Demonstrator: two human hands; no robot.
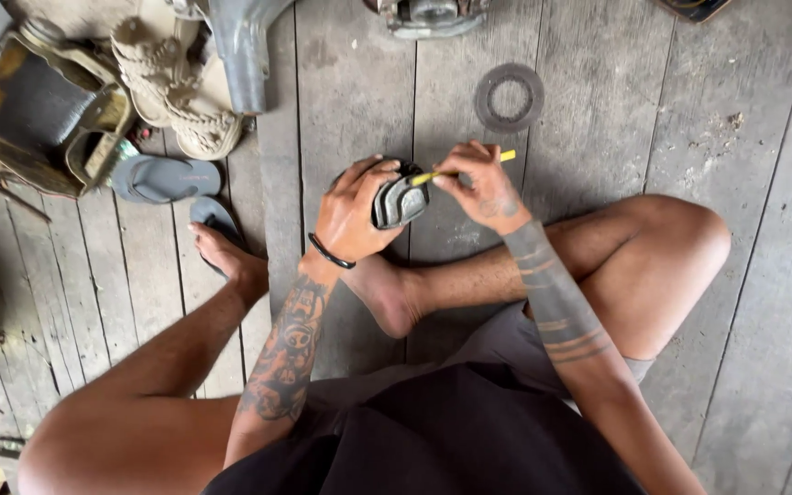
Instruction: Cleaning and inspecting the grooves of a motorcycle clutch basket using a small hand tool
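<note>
Here we sit cross-legged on the plank floor (598,119), and the work sits just in front of our shins. Our left hand (352,213) wraps over a dark, rounded metal part (400,200), its grip clamped on the casing from the top and side so that the grey face turns toward our right hand (480,188). That hand's grip is pinched together on a thin yellow tool (439,173), whose tip meets the upper edge of the part; the far end pokes out past the fingers.

To do this well, we judge that the left hand should keep the part pressed steady against the floor or our foot, so it cannot roll as the tip pushes in. The right hand holds the tool close to its working end, which gives fine control; short, light strokes along the seam look safer than a hard pry, since a slip would drive the tip toward the left thumb. We cannot tell what the tip is working on; the fingers hide it.

A flat grey ring (509,97) lies on the floor well beyond the hands, and blue sandals (165,178) rest off to the left near a heap of worn gear.
</note>
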